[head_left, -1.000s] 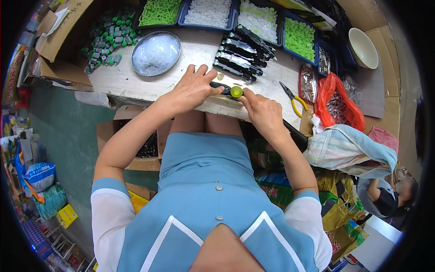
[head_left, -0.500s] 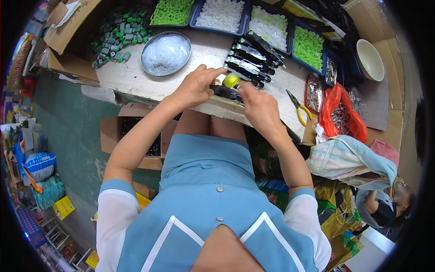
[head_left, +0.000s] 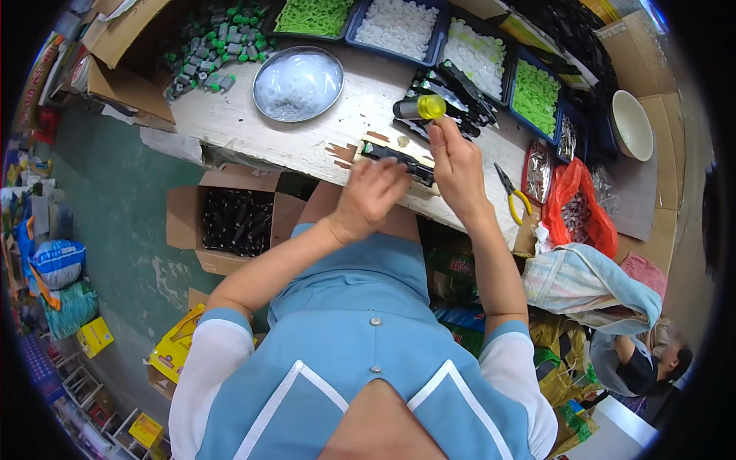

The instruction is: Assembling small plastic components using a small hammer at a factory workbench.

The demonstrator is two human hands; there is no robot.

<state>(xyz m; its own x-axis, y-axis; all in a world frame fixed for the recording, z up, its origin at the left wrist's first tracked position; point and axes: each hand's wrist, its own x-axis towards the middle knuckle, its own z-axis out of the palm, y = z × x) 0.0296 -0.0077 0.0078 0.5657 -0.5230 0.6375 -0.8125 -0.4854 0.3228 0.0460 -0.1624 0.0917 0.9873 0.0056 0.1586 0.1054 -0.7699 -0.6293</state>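
Observation:
My right hand [head_left: 458,157] is closed round the handle of a mallet, raised over the bench. The mallet [head_left: 420,107] has a dark head with a translucent yellow face. Below it, a long black plastic part [head_left: 414,169] lies in a pale wooden jig [head_left: 378,139] at the bench's front edge. My left hand [head_left: 372,192] reaches over the part's near side, fingers stretched out and slightly blurred; whether they touch it I cannot tell. Behind the mallet lies a pile of similar black parts [head_left: 462,86], some with shiny silver strips.
A round metal dish [head_left: 340,93] of whitish, glossy stuff stands left on the bench [head_left: 222,123]. Small grey-green pieces [head_left: 218,50] lie farther left. Trays of green [head_left: 537,96] and white pieces [head_left: 395,29] line the back. Yellow-handled pliers [head_left: 523,201] and a red bag [head_left: 569,180] are right.
The mallet has risen away from the bench, its head now pointing the other way. My left hand has drawn back toward me, uncovering the jig. The whole view has shifted slightly.

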